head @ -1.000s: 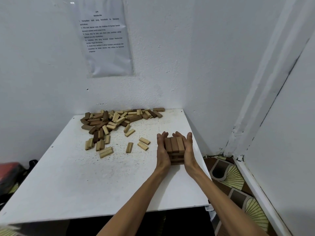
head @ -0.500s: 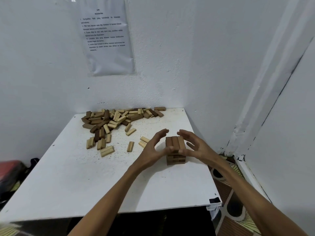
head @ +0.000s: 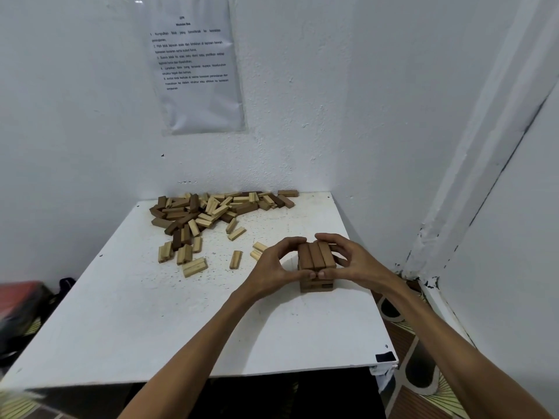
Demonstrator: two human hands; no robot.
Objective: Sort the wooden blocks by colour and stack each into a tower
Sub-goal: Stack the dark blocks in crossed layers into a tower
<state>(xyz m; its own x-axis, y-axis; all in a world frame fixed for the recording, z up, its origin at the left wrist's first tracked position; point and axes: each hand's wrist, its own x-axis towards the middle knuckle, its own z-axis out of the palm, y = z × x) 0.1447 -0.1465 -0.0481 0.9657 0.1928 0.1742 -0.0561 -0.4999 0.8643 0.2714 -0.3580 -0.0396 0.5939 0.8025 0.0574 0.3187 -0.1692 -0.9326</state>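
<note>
One dark tower (head: 316, 264), three blocks in top layer, near right edge of table (head: 181, 322). Two hands, left hand (head: 272, 269) and right hand (head: 354, 261), pinching its top layer, fingers curled. One mixed pile (head: 211, 207) at back, too jumbled to count.

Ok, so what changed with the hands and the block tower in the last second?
Both palms pressed the sides of the dark tower, came away, and now the left hand and right hand grip its top layer end to end, thumbs near, fingers far. The dark tower, the loose pile and the table stayed put.
</note>
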